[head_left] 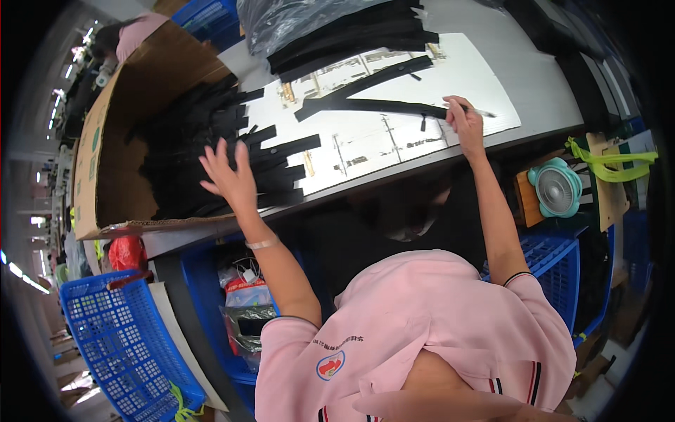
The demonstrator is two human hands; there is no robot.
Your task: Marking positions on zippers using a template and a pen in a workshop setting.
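Note:
My left hand (232, 177) hovers with spread fingers over a heap of black zippers (186, 151), whose ends stick out of an open cardboard box. Closed fingers of my right hand (464, 125) hold a pen (484, 113), its dark tip pointing right. Those fingertips also meet the right end of a long black zipper (373, 105) lying on a white board (467, 70). I cannot tell whether they grip that zipper. A second zipper (383, 75) slants away from it, their left ends close together. Small pulls hang from both.
The cardboard box (88, 165) stands at the table's left. More black zippers (351, 42) lie stacked at the back beside clear plastic (271, 24). Blue baskets (126, 337) flank me below. A teal fan (555, 188) is at right; another person (137, 35) is beyond the box.

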